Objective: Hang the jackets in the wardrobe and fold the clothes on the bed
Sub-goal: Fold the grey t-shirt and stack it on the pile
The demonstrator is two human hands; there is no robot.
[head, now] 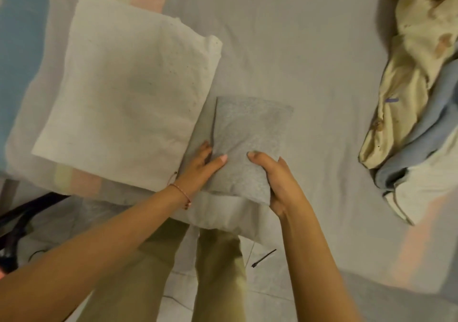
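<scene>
One folded white cloth (124, 93) by the bed's (297, 49) left edge. Just beside, at the near edge, one folded grey garment (247, 128), clamped by left grip (198, 167) and right grip (280, 183), arms outstretched, thumbs on top. One unfolded heap (416, 98) at the right edge

black stick (264, 257) on tiled floor (270, 278)

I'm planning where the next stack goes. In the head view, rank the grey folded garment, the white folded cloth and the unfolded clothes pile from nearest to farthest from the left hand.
1. grey folded garment: held by the left hand at its left edge.
2. white folded cloth: just left of the hand.
3. unfolded clothes pile: far right on the bed.
</scene>
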